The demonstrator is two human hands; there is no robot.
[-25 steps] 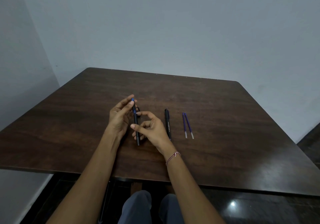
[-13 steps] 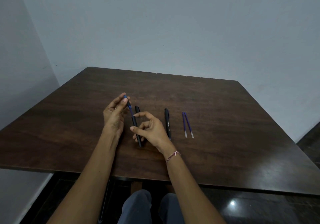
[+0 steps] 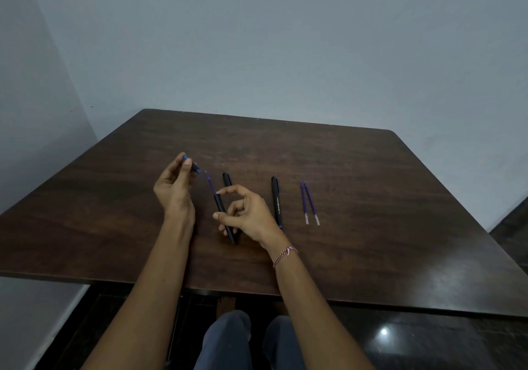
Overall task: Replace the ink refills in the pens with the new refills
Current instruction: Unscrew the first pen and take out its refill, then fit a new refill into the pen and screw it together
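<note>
My right hand grips a black pen barrel that slants up to the left, with a blue refill sticking out of its upper end. My left hand pinches the pen's small black and blue tip piece, held apart from the refill's point. A black pen cap lies on the table just behind my right hand. A second whole black pen lies to the right. Two loose blue refills lie side by side further right.
The dark wooden table stands in a corner between pale walls at the back and left. My knees show below its near edge, over a glossy dark floor.
My left hand has drawn up and to the left, taking the tip piece off the barrel. The blue refill now shows bare above the barrel in my right hand.
</note>
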